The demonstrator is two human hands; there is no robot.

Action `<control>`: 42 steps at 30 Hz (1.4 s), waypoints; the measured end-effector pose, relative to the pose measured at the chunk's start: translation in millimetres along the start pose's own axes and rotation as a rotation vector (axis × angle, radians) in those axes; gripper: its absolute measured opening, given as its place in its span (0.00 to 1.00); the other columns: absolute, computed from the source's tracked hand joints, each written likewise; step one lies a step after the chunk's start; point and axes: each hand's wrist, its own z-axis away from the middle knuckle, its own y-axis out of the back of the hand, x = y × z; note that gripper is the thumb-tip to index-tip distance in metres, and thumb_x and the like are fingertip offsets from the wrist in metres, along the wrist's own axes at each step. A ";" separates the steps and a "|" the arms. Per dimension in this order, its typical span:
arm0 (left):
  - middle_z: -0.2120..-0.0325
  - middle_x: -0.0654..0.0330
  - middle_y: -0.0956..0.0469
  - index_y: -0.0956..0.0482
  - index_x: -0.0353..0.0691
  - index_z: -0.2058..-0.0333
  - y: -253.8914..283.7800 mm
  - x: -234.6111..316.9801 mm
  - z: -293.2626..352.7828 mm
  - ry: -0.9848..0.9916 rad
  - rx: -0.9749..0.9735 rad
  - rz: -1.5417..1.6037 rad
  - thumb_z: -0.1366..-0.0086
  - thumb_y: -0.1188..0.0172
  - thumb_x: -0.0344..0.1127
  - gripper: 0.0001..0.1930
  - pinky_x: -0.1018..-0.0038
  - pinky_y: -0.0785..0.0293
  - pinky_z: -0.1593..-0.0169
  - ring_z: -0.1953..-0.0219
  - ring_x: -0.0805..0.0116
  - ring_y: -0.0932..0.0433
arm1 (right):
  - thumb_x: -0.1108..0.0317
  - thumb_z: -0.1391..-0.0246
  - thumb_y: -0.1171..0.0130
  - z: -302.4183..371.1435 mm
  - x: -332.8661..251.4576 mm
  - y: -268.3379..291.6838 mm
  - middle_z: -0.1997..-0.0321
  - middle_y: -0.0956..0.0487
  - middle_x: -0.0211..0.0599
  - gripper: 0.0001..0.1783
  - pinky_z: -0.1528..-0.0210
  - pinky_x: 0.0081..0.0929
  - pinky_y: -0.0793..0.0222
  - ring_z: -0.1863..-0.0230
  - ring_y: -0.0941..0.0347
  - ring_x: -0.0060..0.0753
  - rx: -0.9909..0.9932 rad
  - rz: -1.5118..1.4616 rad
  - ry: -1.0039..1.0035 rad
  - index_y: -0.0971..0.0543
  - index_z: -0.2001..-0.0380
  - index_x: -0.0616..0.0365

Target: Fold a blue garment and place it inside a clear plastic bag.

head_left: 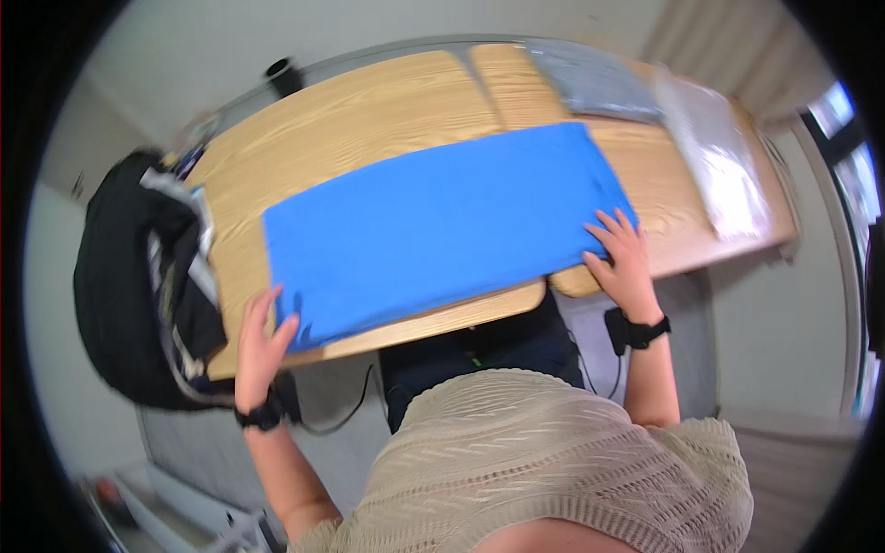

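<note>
A blue folded cloth [442, 221] lies as a long flat rectangle across the wooden tabletops. At its near left corner is my left hand [262, 343], fingers and thumb apart, with the thumb by the cloth's edge. My right hand [625, 262] rests on the near right corner with its fingers spread over the fabric. Neither hand grips anything. Small wrinkles show in the cloth beside both hands.
Two wooden tables [369, 106] meet with a narrow gap. A clear plastic package [714, 161] and a grey bagged item [595, 83] lie at the right. A black bag [120, 276] stands against the left edge; a dark bin [284, 77] is behind. Cables hang below.
</note>
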 end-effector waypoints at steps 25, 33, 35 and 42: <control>0.40 0.50 0.40 0.28 0.40 0.48 -68.5 -8.7 36.9 -0.097 0.261 -0.164 0.44 0.45 0.26 0.22 0.60 0.43 0.40 0.40 0.50 0.40 | 0.71 0.57 0.36 12.9 19.2 -11.0 0.58 0.26 0.49 0.13 0.55 0.39 0.35 0.58 0.31 0.49 0.445 0.001 -0.323 0.29 0.70 0.63; 0.41 0.50 0.39 0.28 0.40 0.49 -68.7 -12.0 36.0 -0.127 0.276 -0.191 0.44 0.46 0.26 0.21 0.59 0.43 0.40 0.40 0.49 0.40 | 0.73 0.52 0.43 2.3 28.8 1.8 0.61 0.25 0.42 0.05 0.56 0.38 0.36 0.58 0.32 0.49 0.433 0.013 -0.269 0.27 0.72 0.62; 0.41 0.50 0.39 0.28 0.39 0.49 -69.2 -8.7 36.3 -0.105 0.270 -0.156 0.44 0.46 0.26 0.21 0.59 0.43 0.40 0.40 0.49 0.40 | 0.73 0.51 0.43 1.1 38.7 6.5 0.63 0.25 0.42 0.05 0.56 0.38 0.37 0.59 0.32 0.49 0.489 0.003 -0.233 0.27 0.72 0.62; 0.42 0.49 0.38 0.28 0.38 0.50 -68.7 -16.3 37.4 -0.130 0.276 -0.242 0.45 0.46 0.25 0.21 0.59 0.43 0.40 0.40 0.49 0.39 | 0.67 0.48 0.42 7.7 32.3 -2.3 0.67 0.26 0.45 0.09 0.58 0.39 0.37 0.62 0.32 0.50 0.498 -0.088 -0.529 0.28 0.71 0.62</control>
